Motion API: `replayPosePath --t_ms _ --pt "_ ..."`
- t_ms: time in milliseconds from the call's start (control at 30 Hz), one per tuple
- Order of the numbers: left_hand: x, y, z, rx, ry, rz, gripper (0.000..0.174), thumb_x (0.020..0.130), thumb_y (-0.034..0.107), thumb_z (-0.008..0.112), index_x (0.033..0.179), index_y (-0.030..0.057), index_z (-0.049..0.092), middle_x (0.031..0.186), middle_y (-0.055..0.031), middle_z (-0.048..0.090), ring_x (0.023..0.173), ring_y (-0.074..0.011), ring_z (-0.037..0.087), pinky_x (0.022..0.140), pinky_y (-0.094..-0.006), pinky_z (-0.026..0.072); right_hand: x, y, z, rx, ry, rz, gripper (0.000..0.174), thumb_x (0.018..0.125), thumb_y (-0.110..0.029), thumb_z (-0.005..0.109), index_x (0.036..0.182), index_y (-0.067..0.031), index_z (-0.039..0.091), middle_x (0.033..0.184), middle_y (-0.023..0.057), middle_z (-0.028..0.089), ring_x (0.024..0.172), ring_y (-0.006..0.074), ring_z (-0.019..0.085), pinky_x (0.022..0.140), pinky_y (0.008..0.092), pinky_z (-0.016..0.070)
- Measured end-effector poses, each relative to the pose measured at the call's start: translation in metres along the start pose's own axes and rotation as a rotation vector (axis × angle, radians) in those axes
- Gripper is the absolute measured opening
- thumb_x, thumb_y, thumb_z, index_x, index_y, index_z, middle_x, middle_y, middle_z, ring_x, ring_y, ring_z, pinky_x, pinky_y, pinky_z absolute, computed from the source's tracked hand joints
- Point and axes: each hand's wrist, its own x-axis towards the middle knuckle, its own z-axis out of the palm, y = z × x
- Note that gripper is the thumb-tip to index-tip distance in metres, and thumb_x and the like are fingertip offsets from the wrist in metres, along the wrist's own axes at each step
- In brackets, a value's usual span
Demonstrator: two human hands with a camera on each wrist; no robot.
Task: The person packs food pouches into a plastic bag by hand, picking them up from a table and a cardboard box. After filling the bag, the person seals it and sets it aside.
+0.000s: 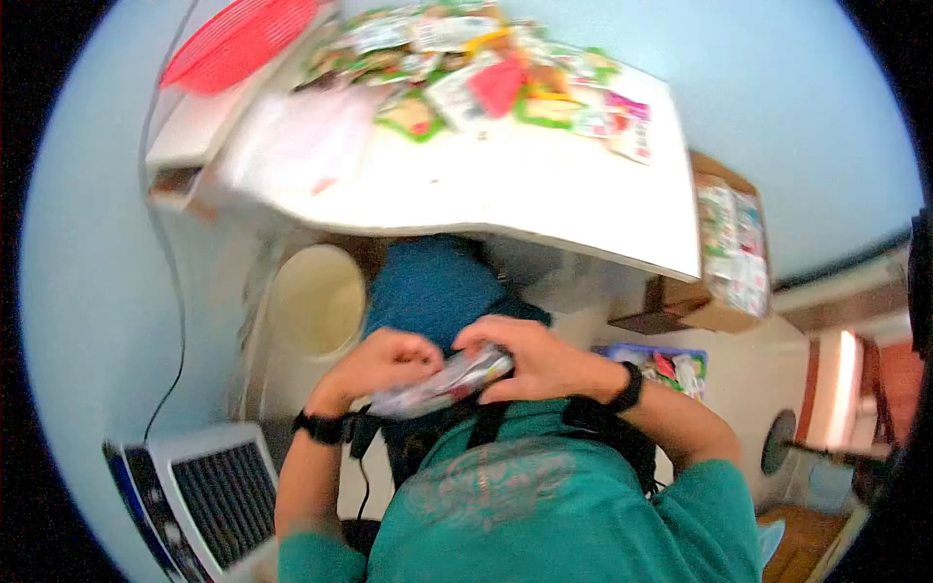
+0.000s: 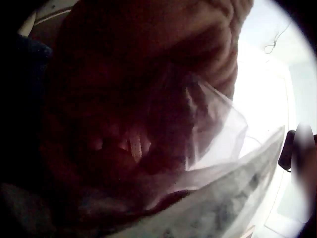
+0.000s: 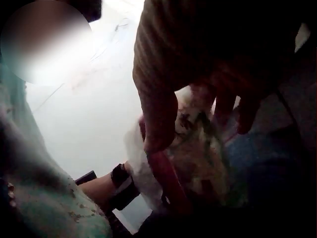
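Observation:
A clear plastic bag with a printed packet [image 1: 442, 382] is held over the lap, between both hands. My left hand [image 1: 382, 364] grips its left end with curled fingers; in the left wrist view the clear plastic [image 2: 210, 116] runs out from under the dark hand [image 2: 138, 64]. With thumb and fingers, my right hand [image 1: 535, 358] holds the packet's right end. The right wrist view shows the right hand [image 3: 198, 64] around the packet [image 3: 198, 153], which has green and reddish print. Much of the left fingers is in shadow.
A white table [image 1: 466, 189] ahead carries many snack packets [image 1: 549, 87] and clear plastic. A red basket [image 1: 238, 44] stands back left, a pale bucket [image 1: 319, 299] below. Cardboard box [image 1: 724, 311] and blue crate [image 1: 692, 374] are at right, a heater [image 1: 219, 500] at lower left.

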Motion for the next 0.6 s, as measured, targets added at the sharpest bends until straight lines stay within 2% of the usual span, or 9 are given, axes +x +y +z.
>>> replayPosePath --t_ms 33,67,100,167,267,367,467,533,600 --pt "-0.001 0.005 0.002 0.028 0.007 -0.038 0.015 0.089 0.017 0.067 0.097 0.0040 0.071 0.082 0.0022 0.067 0.072 -0.0036 0.055 0.064 -0.0213 0.0459 0.000 0.001 -0.002 0.074 -0.031 0.094 0.060 0.064 -0.014 0.082 0.118 -0.0069 0.058 0.111 0.0136 0.061 0.105 0.0292 0.060 0.091 0.0379 0.0493" --pt "-0.002 0.000 0.003 -0.040 0.024 -0.135 0.014 0.090 0.016 0.067 0.097 0.0038 0.071 0.080 0.0028 0.066 0.069 -0.0026 0.055 0.062 -0.0202 0.0449 -0.001 0.006 -0.001 0.115 -0.038 0.057 0.059 0.064 -0.013 0.083 0.117 -0.0062 0.059 0.110 0.0126 0.060 0.104 0.0287 0.060 0.090 0.0369 0.0488" --pt "-0.001 -0.002 0.004 -0.102 0.026 -0.105 0.013 0.091 0.013 0.066 0.096 0.0023 0.071 0.080 0.0034 0.066 0.069 -0.0020 0.055 0.061 -0.0192 0.0441 -0.002 0.013 0.000 0.159 -0.053 0.011 0.058 0.065 -0.013 0.084 0.117 -0.0055 0.060 0.108 0.0115 0.060 0.102 0.0282 0.059 0.090 0.0359 0.0483" --pt "0.000 -0.007 0.002 -0.194 0.000 -0.151 0.015 0.088 0.016 0.070 0.096 0.0032 0.070 0.082 0.0020 0.067 0.071 -0.0054 0.059 0.065 -0.0226 0.0487 -0.002 0.025 0.009 0.171 -0.020 -0.192 0.055 0.066 -0.010 0.082 0.116 -0.0041 0.061 0.118 0.0109 0.060 0.114 0.0280 0.055 0.097 0.0375 0.0453" --pt "0.001 -0.015 -0.001 -0.305 0.007 -0.201 0.016 0.087 0.016 0.071 0.097 0.0033 0.069 0.082 0.0023 0.068 0.068 -0.0056 0.059 0.063 -0.0226 0.0490 -0.005 0.031 0.016 0.290 -0.029 -0.090 0.050 0.072 -0.008 0.079 0.118 -0.0044 0.060 0.116 0.0110 0.063 0.109 0.0253 0.059 0.096 0.0364 0.0463" --pt "0.004 -0.018 0.003 -0.320 0.049 -0.133 0.016 0.088 0.016 0.070 0.098 0.0039 0.068 0.085 0.0013 0.069 0.068 -0.0056 0.059 0.063 -0.0222 0.0494 -0.006 0.034 0.017 0.345 -0.058 0.049 0.046 0.076 -0.009 0.076 0.118 -0.0048 0.059 0.109 0.0102 0.067 0.099 0.0214 0.063 0.089 0.0344 0.0495" --pt "0.004 -0.019 0.000 -0.455 0.063 -0.173 0.019 0.091 0.016 0.067 0.101 0.0002 0.069 0.093 -0.0033 0.070 0.079 -0.0097 0.064 0.071 -0.0244 0.0523 -0.007 0.035 0.018 0.399 0.050 0.074 0.041 0.079 -0.013 0.074 0.116 -0.0034 0.060 0.099 0.0092 0.070 0.090 0.0184 0.066 0.081 0.0329 0.0526" --pt "0.001 -0.028 0.000 -0.337 0.175 -0.159 0.022 0.091 0.016 0.066 0.106 0.0000 0.068 0.099 -0.0052 0.070 0.085 -0.0125 0.066 0.074 -0.0274 0.0540 -0.008 0.035 0.019 0.478 0.132 0.078 0.037 0.082 -0.013 0.072 0.115 -0.0020 0.059 0.098 0.0073 0.070 0.087 0.0165 0.065 0.078 0.0321 0.0530" --pt "0.002 -0.029 0.006 -0.409 0.264 -0.126 0.027 0.091 0.017 0.066 0.113 0.0004 0.065 0.106 -0.0078 0.069 0.092 -0.0168 0.067 0.080 -0.0318 0.0552 -0.014 0.035 0.014 0.642 0.131 0.147 0.033 0.084 -0.011 0.070 0.114 -0.0013 0.060 0.100 0.0063 0.070 0.088 0.0148 0.064 0.078 0.0321 0.0529"
